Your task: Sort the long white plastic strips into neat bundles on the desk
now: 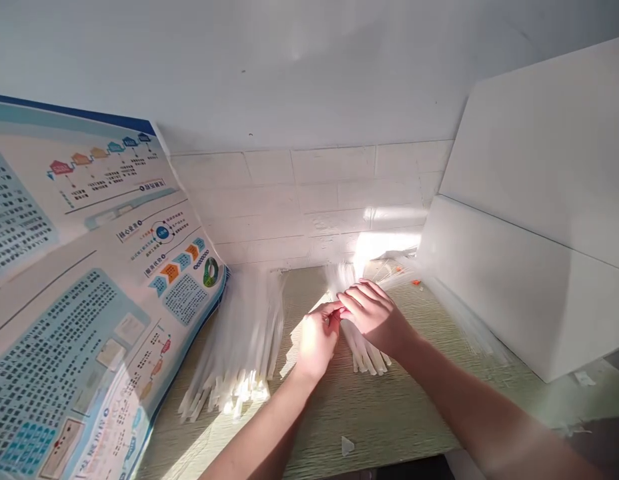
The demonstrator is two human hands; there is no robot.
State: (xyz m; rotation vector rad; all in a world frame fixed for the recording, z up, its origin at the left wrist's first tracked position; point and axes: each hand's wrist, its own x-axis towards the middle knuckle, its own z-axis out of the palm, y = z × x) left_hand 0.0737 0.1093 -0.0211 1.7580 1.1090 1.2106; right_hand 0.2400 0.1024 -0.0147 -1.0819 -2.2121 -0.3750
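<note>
Leaning along the left edge of the green woven surface, a large printed poster is seen, with blue panels and columns of small text. Just beside it, a wide bundle of white cable ties is laid, and its long axis runs from the back edge toward the front edge, with the ends fanned out. This bundle is well within reach of the left hand, but no contact with that hand is seen. Further right, a smaller bunch of white cable ties is placed under the hands, its long axis also running from back to front, with thin ends spread toward the back edge. The right hand is nearer to this bunch and is held just over it. Both hands are curled, not opened flat, and their fingers are brought together; something small seems to be pinched there, but what is grasped cannot be told. Near the right edge, a tiny orange piece is lying, and a tall white board is standing along that edge.
</note>
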